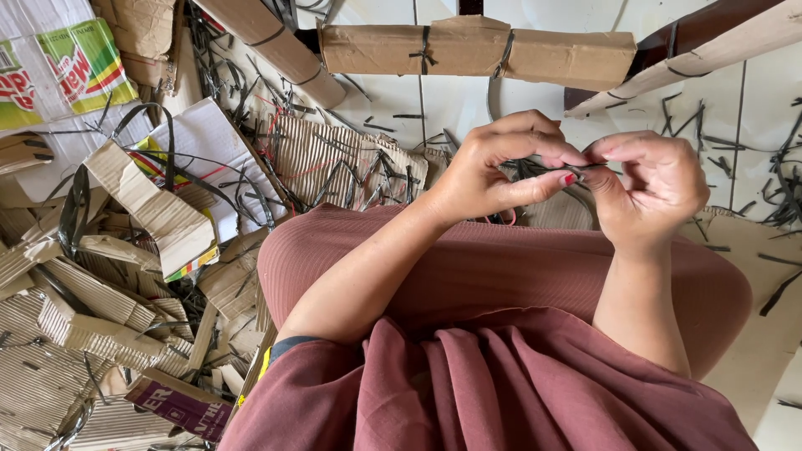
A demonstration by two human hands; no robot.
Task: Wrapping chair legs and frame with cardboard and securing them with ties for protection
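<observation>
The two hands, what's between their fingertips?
In the head view, a thin dark strap piece runs between the left hand and the right hand, pinched by both.

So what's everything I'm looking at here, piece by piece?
Thin strap: one, black, pinched between both hands.
Strapped cardboard rolls: several, brown, along the top.
Loose cardboard scraps: many, brown, piled at left.
Printed packaging: one, green and white, top left corner.
Strap offcuts: many, black, scattered on the floor.
Tiled floor: white, upper middle.
Clothing: reddish-brown, over the lap.
Left hand: fingertips on the strap.
Right hand: fingertips on the strap.
</observation>
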